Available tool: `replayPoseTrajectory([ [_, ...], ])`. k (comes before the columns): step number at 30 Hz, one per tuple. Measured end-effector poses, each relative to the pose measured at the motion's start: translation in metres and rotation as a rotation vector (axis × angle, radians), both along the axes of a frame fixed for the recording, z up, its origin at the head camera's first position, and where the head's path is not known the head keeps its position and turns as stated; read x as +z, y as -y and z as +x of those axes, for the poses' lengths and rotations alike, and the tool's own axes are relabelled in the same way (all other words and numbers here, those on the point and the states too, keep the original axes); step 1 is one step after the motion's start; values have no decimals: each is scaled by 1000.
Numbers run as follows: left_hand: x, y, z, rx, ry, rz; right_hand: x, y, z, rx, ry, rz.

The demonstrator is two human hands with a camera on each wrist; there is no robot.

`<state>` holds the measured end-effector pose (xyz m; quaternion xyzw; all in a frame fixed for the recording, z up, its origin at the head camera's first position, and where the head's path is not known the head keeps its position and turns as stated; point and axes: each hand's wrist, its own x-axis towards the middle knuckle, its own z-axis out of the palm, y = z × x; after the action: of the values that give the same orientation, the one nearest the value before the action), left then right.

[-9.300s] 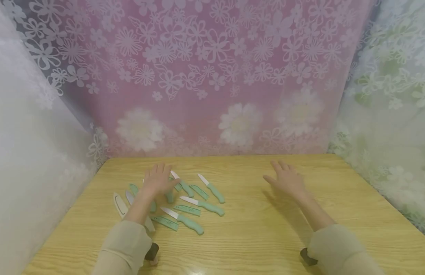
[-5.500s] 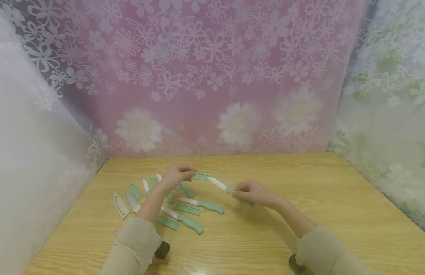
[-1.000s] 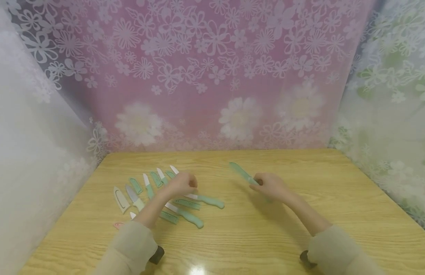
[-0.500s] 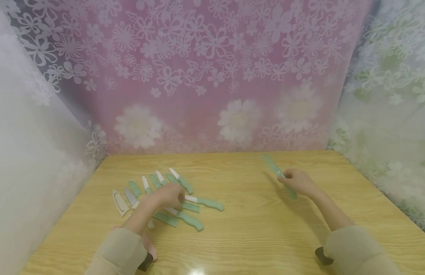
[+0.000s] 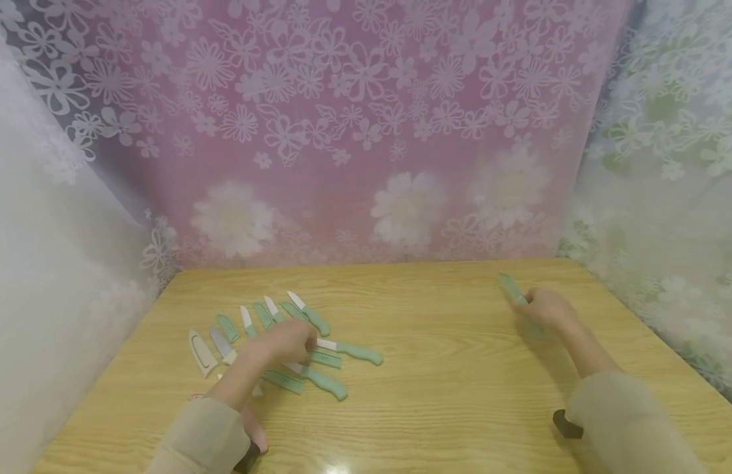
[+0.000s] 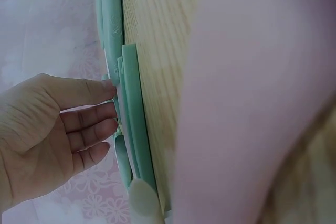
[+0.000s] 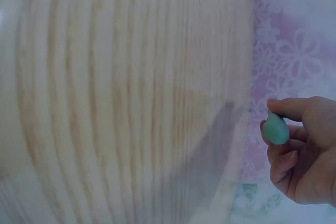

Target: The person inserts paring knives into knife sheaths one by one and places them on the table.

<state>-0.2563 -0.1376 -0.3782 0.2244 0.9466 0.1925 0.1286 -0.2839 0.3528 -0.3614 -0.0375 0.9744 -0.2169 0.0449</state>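
Observation:
My right hand (image 5: 549,308) pinches a green paring knife (image 5: 513,289) in its green sheath, raised over the table's right side. In the right wrist view the butt of its green handle (image 7: 275,131) sticks out between thumb and fingers. Over on the left, my left hand (image 5: 283,341) reaches down at a green sheath (image 5: 326,359) and a white-bladed knife with a green handle (image 5: 360,353). Its thumb and fingertips (image 6: 108,88) are right at the sheath and blade in the left wrist view; I cannot tell whether they pinch.
Several green knives lie around the left hand, such as one behind (image 5: 316,320) and one in front (image 5: 324,383), with loose green sheaths (image 5: 283,380). Left of them are a cream sheath (image 5: 202,353), a grey-bladed knife (image 5: 220,340) and a pink handle (image 5: 255,431). Floral curtains (image 5: 401,131) enclose the table.
Earlier both hands brought a bare knife and sheath together. Since then my right hand has carried the sheathed knife rightward, and my left hand has moved down to another sheath, staying there this last half second.

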Motion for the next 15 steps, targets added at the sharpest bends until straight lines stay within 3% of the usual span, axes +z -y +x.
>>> replayPoseTrajectory([
  [15, 3, -2, 3, -7, -11, -17, -13, -17, -6, -37, 83, 104],
])
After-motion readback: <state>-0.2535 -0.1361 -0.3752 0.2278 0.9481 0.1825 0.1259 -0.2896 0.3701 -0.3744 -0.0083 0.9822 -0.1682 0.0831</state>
